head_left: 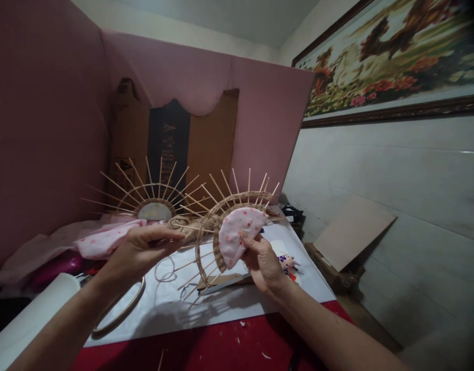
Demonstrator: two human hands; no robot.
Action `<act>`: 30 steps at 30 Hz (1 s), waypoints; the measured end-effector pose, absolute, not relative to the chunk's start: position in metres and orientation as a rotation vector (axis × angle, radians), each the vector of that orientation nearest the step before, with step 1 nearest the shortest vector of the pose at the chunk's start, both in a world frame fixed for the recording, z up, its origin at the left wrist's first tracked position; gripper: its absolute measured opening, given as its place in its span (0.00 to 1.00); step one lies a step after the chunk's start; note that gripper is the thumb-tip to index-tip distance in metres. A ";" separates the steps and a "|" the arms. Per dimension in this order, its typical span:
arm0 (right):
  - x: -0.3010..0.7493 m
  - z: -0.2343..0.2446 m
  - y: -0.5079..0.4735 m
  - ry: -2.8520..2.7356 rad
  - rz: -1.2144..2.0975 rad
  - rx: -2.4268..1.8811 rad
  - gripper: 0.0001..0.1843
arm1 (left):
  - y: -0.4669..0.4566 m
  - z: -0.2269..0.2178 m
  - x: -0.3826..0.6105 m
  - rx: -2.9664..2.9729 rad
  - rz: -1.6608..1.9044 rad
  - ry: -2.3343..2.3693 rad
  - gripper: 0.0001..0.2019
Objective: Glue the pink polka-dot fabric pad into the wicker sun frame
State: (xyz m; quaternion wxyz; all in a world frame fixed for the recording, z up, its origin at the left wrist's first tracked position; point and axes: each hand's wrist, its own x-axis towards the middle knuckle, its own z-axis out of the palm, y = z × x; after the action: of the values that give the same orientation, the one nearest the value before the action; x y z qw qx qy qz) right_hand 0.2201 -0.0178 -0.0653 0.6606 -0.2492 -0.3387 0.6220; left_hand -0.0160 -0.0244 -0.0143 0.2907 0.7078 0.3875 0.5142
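My right hand (262,260) pinches a half-round craft piece (242,232), its thumb on the pink dotted fabric centre. Thin wooden sticks fan out from that centre, with brown twine woven through them in an inner band and an outer arc. Left of the piece, my left hand (154,242) has its thumb and forefinger pressed together near a stick's end; what lies between them is too small to make out. A second half-round piece (155,211) with sticks and a pale centre stands behind at the left. Between the two pieces sits a bundle of brown twine (198,229), partly hidden.
Pink dotted cloth (109,239) lies at the left of the white-covered table (159,322), above its red front part (206,345). A wooden hoop (119,317) rests near my left forearm. Pink panels (268,123) and cardboard (214,149) stand behind; a board (353,232) leans on the right wall.
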 end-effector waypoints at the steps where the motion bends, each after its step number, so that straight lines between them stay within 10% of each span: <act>1: 0.220 -0.065 -0.019 -0.780 1.404 -0.577 0.11 | -0.025 -0.014 -0.014 1.918 1.393 1.020 0.06; 30: 0.220 -0.065 -0.018 -0.716 1.367 -0.568 0.12 | -0.022 -0.026 -0.008 2.120 1.102 1.086 0.09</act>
State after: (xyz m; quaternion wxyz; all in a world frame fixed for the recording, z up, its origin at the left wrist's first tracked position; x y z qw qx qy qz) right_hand 0.2199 -0.0179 -0.0650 0.6805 -0.2533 -0.3189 0.6092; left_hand -0.0080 -0.0217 -0.0259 0.2556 0.7810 0.4001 0.4058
